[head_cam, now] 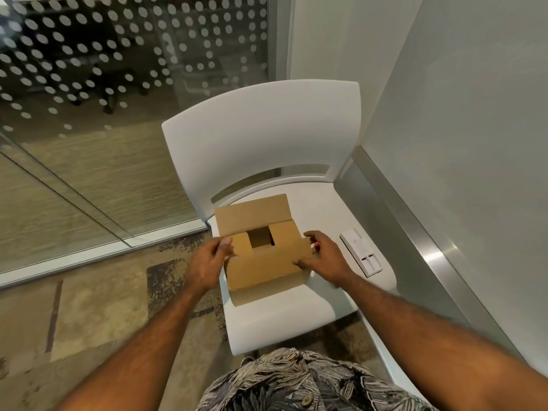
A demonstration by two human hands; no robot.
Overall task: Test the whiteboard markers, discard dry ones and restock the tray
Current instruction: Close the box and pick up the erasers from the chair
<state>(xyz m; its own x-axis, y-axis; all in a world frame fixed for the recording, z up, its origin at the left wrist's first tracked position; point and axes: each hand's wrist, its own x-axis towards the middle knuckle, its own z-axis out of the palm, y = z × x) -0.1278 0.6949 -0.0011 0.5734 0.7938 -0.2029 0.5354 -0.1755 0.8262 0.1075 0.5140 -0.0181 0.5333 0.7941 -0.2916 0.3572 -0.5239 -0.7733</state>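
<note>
A brown cardboard box (264, 262) lies on the seat of a white chair (261, 137). Its back lid stands up and its inner flaps are folded over, leaving a dark square gap in the middle. My left hand (207, 262) grips the box's left end, thumb on top of the flap. My right hand (323, 259) grips the right end, thumb on the front flap. A small red and white marker tip (315, 245) peeks out by my right fingers. The box's contents are hidden.
A white plastic holder (360, 252) lies on the seat to the right of the box. A whiteboard wall with a metal ledge (415, 226) runs along the right. A dotted glass partition (103, 114) stands at the left, above patterned carpet.
</note>
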